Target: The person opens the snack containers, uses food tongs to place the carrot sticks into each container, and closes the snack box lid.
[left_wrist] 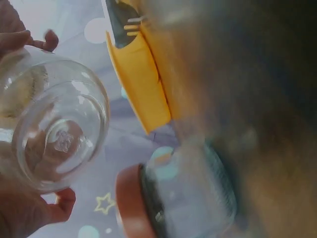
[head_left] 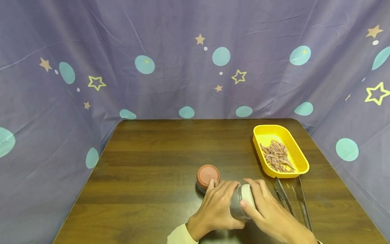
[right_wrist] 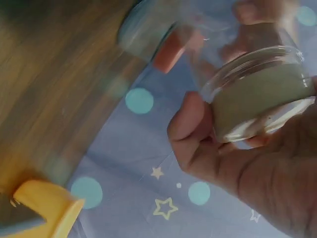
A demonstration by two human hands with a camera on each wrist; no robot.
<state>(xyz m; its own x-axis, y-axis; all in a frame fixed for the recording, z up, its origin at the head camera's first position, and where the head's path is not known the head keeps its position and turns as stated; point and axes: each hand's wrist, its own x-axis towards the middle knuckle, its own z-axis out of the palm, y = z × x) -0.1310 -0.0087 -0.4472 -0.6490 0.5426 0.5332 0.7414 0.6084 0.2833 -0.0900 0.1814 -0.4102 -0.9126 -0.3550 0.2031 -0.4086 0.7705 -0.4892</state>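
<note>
Near the front of the table, a clear glass jar (head_left: 237, 203) with a white lid (head_left: 248, 194) is held tilted between both hands. My left hand (head_left: 217, 206) grips the glass body from the left. On the lid side, my right hand (head_left: 265, 210) has its fingers and thumb around the white lid. The round base of the glass faces the camera in the left wrist view. A second glass jar with a terracotta lid (head_left: 208, 174) stands upright just beyond my left fingers; I cannot tell whether they touch it.
A yellow tray (head_left: 257, 149) with brown shredded strips (head_left: 277, 156) lies at the right. Metal tongs (head_left: 303, 203) rest in front of it, tips near the tray. Behind the brown wooden table (head_left: 146, 176) hangs a purple curtain (head_left: 170, 88) with stars and dots.
</note>
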